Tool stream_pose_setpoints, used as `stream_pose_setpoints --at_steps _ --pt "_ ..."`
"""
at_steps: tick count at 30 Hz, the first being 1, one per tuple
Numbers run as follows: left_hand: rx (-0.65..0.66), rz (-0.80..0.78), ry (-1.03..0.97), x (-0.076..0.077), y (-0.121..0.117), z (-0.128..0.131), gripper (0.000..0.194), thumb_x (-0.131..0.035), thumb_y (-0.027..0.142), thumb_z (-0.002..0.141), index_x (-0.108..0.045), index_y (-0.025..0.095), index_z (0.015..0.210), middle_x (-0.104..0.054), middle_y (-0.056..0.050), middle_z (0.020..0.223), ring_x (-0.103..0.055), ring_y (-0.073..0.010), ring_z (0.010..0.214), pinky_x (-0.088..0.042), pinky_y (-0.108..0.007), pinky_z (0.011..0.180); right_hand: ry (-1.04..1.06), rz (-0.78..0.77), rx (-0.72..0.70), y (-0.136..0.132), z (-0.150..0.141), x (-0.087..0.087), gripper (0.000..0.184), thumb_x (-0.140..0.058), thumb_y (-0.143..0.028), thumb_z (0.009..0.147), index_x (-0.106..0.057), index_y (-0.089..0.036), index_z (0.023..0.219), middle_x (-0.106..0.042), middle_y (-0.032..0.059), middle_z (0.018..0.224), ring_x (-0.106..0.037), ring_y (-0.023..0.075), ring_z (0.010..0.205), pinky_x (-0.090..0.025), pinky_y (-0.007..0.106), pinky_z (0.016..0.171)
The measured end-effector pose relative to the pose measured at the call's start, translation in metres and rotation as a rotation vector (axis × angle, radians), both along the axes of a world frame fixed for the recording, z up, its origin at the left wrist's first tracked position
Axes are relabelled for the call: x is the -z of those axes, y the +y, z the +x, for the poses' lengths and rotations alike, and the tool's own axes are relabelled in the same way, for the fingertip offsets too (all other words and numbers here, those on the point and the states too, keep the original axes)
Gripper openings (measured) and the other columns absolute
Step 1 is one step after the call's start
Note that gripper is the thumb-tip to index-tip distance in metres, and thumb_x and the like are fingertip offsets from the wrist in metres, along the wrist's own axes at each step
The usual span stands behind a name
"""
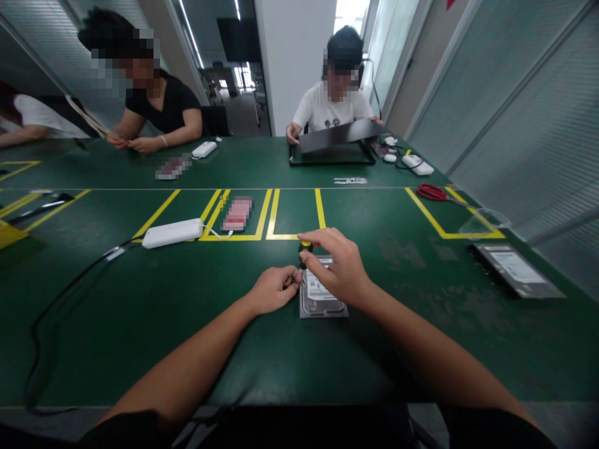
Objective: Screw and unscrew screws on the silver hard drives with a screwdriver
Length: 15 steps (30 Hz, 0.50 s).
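A silver hard drive (322, 307) with a white label lies flat on the green table (187, 349) in front of me. Between the thumb and forefinger of my right hand (345, 265) is the black and yellow handle of a screwdriver (306, 248). It stands upright over the drive's left edge; the shaft below is thin, and its tip is hard to make out. My left hand (275, 290) rests on the table at that same edge, thumb and fingertips closed together beside the shaft. Whatever they may pinch is hidden.
On the right lie another hard drive (515, 269) and red-handled scissors (433, 192). A white power strip (172, 233) with a black cord is at left, cabled to a phone (238, 213). Across the table one person handles a dark panel (339, 136); others sit further left.
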<state>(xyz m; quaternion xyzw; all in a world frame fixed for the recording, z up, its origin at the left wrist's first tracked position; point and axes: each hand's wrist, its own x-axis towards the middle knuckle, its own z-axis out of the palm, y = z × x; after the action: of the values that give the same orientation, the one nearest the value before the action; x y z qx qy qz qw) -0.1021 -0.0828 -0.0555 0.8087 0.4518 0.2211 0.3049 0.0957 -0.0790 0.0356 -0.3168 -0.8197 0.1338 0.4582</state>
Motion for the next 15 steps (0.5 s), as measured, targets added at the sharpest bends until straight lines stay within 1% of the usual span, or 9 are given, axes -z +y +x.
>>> stream_pose_setpoints --at_steps 2,4,6,8,10,12,15 --pt "0.003 -0.008 0.006 -0.0016 -0.0004 0.0000 0.008 -0.053 0.018 0.081 -0.059 0.017 0.087 -0.044 0.008 0.058 -0.041 -0.0097 0.052 -0.027 -0.022 0.055 -0.012 -0.006 0.000 -0.0005 0.0011 -0.0017 0.030 -0.054 -0.016 0.085 -0.063 -0.022 0.113 -0.069 0.0051 0.100 -0.062 0.0181 0.093 -0.050 0.036 0.084" --pt "0.004 -0.008 0.007 -0.0020 -0.0005 0.0000 0.008 -0.053 0.019 0.081 -0.059 0.017 0.087 -0.044 0.007 0.058 -0.041 -0.0097 0.052 -0.027 -0.022 0.055 -0.006 -0.024 -0.012 -0.0004 0.0017 -0.0032 0.030 -0.053 -0.014 0.084 -0.063 -0.021 0.112 -0.068 0.0067 0.106 -0.062 0.0187 0.099 -0.050 0.037 0.088" --pt "0.005 -0.005 0.002 -0.0016 -0.0005 -0.0001 0.009 -0.053 0.019 0.081 -0.059 0.017 0.087 -0.045 0.007 0.058 -0.041 -0.0097 0.052 -0.027 -0.022 0.055 0.006 -0.034 -0.014 0.0008 0.0018 -0.0033 0.026 -0.058 -0.020 0.085 -0.064 -0.020 0.110 -0.066 0.0083 0.108 -0.061 0.0192 0.101 -0.049 0.037 0.089" --pt "0.001 -0.007 0.000 -0.0012 -0.0004 0.0000 0.009 -0.053 0.018 0.081 -0.059 0.017 0.087 -0.044 0.007 0.058 -0.041 -0.0097 0.052 -0.027 -0.022 0.055 0.012 -0.035 0.003 0.0026 0.0014 -0.0017 0.024 -0.065 -0.029 0.084 -0.066 -0.020 0.107 -0.064 0.0074 0.101 -0.061 0.0184 0.095 -0.050 0.035 0.083" --pt "-0.003 -0.015 0.004 -0.0018 -0.0004 0.0003 0.010 -0.053 0.018 0.080 -0.060 0.016 0.088 -0.044 0.007 0.058 -0.041 -0.0098 0.052 -0.027 -0.022 0.056 0.010 -0.028 0.028 0.0041 0.0010 0.0005 0.022 -0.067 -0.033 0.083 -0.067 -0.021 0.102 -0.064 0.0053 0.092 -0.060 0.0174 0.087 -0.050 0.034 0.078" --pt "-0.010 -0.024 0.009 -0.0031 -0.0006 0.0007 0.012 -0.053 0.017 0.080 -0.061 0.016 0.089 -0.044 0.007 0.057 -0.041 -0.0099 0.052 -0.027 -0.022 0.056 0.002 -0.002 0.041 0.0045 0.0009 0.0018 0.019 -0.064 -0.029 0.085 -0.066 -0.021 0.102 -0.066 0.0049 0.092 -0.060 0.0176 0.087 -0.050 0.034 0.078" --pt "-0.018 -0.040 0.005 -0.0046 -0.0007 0.0010 0.012 -0.054 0.018 0.080 -0.061 0.016 0.090 -0.043 0.007 0.056 -0.040 -0.0099 0.052 -0.026 -0.022 0.055 -0.002 0.009 0.052 0.0033 0.0012 0.0009 0.027 -0.057 -0.018 0.085 -0.063 -0.022 0.111 -0.069 0.0051 0.099 -0.062 0.0182 0.090 -0.050 0.036 0.081"
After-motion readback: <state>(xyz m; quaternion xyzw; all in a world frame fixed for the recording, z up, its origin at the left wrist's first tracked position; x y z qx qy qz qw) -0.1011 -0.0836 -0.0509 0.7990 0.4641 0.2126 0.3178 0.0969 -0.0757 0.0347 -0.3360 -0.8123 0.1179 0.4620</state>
